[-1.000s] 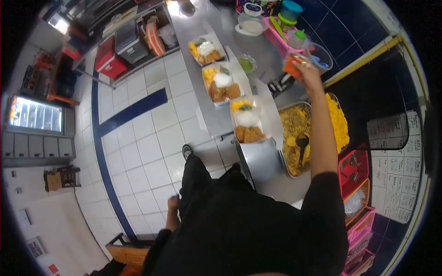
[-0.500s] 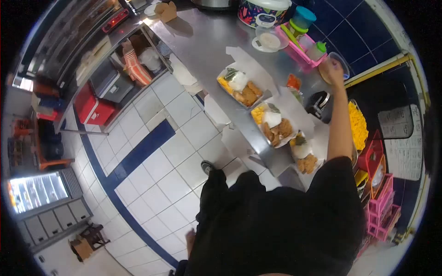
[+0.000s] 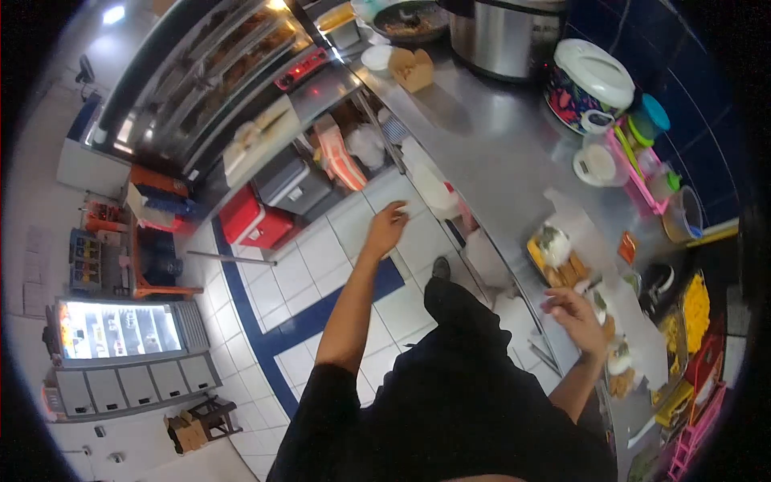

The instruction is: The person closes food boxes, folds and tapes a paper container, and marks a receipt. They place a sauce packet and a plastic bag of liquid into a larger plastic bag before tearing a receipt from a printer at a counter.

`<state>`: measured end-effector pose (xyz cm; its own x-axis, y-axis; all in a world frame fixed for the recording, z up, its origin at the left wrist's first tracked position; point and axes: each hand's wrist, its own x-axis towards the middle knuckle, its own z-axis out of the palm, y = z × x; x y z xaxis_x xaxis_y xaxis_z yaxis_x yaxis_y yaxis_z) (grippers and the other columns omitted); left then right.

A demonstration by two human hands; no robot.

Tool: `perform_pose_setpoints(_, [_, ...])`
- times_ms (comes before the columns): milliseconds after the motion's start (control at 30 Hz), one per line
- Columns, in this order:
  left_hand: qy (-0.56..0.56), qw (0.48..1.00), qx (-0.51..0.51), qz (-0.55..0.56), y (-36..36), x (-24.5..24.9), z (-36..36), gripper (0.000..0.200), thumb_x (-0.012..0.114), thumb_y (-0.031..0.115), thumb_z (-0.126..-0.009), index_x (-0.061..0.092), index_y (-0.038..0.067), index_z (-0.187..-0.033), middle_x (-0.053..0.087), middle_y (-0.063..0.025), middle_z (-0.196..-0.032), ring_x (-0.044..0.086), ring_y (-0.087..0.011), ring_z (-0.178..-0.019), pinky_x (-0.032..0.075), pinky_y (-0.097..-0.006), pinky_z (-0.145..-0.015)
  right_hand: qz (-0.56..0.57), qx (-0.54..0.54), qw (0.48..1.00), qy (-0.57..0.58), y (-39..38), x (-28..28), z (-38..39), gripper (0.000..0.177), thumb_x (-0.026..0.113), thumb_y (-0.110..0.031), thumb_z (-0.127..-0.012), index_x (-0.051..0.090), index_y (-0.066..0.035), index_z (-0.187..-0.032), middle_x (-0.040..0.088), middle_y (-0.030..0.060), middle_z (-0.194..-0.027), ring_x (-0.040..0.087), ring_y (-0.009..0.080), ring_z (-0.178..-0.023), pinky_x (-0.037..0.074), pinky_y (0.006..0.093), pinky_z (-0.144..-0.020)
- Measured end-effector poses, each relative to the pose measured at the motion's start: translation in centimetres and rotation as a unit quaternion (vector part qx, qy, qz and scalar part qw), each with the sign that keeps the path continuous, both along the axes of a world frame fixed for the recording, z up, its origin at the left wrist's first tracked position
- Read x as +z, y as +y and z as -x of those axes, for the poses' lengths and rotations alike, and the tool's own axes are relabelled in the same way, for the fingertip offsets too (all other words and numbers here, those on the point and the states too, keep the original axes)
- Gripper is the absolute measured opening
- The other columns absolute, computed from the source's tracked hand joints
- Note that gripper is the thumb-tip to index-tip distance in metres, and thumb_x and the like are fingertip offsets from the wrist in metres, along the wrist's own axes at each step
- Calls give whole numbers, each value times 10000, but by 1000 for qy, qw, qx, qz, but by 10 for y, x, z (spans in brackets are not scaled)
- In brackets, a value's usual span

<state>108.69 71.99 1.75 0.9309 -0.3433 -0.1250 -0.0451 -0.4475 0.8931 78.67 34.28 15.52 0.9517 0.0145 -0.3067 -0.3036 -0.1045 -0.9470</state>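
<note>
My left hand is raised over the tiled floor, left of the counter, fingers loosely apart with nothing in them. My right hand hovers above the counter's front edge, fingers spread and a little blurred; I see no object held. Just beyond it lies an open paper meal box with white rice, a green leaf piece and brown fried pieces. Two more meals stand behind and nearer me, partly covered by the hand; one shows a fried piece.
On the steel counter stand a flowered pot, a large cooker, a pink basket, a clear tub and a small brown carton. Yellow shreds fill a tray at right. A red cooler sits below.
My right hand has left the clear tub and come back over the meals. My left hand has risen from my side into view. The view has shifted toward the cooker end.
</note>
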Motion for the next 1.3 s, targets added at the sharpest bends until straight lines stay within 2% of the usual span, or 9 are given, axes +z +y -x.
perform_pose_setpoints(200, [-17,992,-125,19,-85,56,-149,369,634,161,-960,603,14,-1296,709,-110,-984,679,-162,-839,545,-303,-767,79,73,994,6,62,3,-173,406,692,-287,-944,612,-51,-1264,726,136,-1001,693,199,-896,539,330,-817])
perform_pose_setpoints(433, [-57,976,85,193,-76,83,-342,252,631,127,-962,654,-33,-1156,700,-60,-900,627,-130,-750,517,-259,-677,112,85,990,-9,87,34,-302,417,693,-334,-938,632,-46,-1234,737,139,-907,708,205,-835,542,331,-784])
perform_pose_setpoints(533, [-75,982,69,158,-79,90,-436,371,636,277,-984,651,-19,-1207,709,-72,-984,633,-141,-820,517,-287,-725,80,71,994,15,95,24,-338,380,672,-279,-952,626,-37,-1241,736,117,-917,703,183,-861,536,320,-790])
perform_pose_setpoints(633, [101,988,20,114,-102,65,-504,650,482,555,-1022,580,7,-1357,650,-114,-1272,587,-189,-1158,472,-359,-955,-3,-13,997,79,102,-12,-362,323,631,-211,-984,619,-22,-1245,736,101,-940,701,171,-896,529,309,-820])
perform_pose_setpoints(700, [179,974,-40,134,-115,45,-524,683,446,583,-1024,562,13,-1383,637,-106,-1293,571,-198,-1184,444,-356,-993,-73,-116,984,116,115,-29,-382,307,589,-225,-1021,615,-16,-1243,731,112,-935,703,179,-918,530,325,-872])
perform_pose_setpoints(900, [260,924,-279,37,-141,32,-474,796,399,641,-1017,507,-32,-1428,557,-141,-1410,502,-236,-1297,373,-365,-1102,-139,-332,915,184,148,-66,-445,512,472,-376,-1070,475,-2,-1419,704,143,-1092,684,244,-1026,553,389,-908])
perform_pose_setpoints(967, [280,914,-284,73,-166,48,-419,757,421,582,-1037,468,-56,-1442,548,-161,-1412,493,-231,-1305,354,-362,-1123,-224,-432,860,153,143,-83,-449,635,392,-537,-1055,442,-52,-1461,580,146,-1339,595,239,-1179,507,401,-951])
perform_pose_setpoints(1133, [361,817,-419,160,-192,16,-332,735,468,508,-1046,362,-61,-1499,502,-187,-1462,466,-227,-1346,329,-352,-1144,-205,-679,697,103,143,-90,-444,678,371,-557,-1048,430,-31,-1472,525,140,-1402,512,280,-1280,472,445,-1007])
perform_pose_setpoints(1300, [390,822,-412,46,-203,23,-304,771,472,590,-1009,327,57,-1547,535,-193,-1416,546,-251,-1265,513,-365,-966,-133,-723,672,83,157,-98,-426,635,407,-516,-1045,458,-35,-1456,540,133,-1392,494,287,-1300,427,468,-1070])
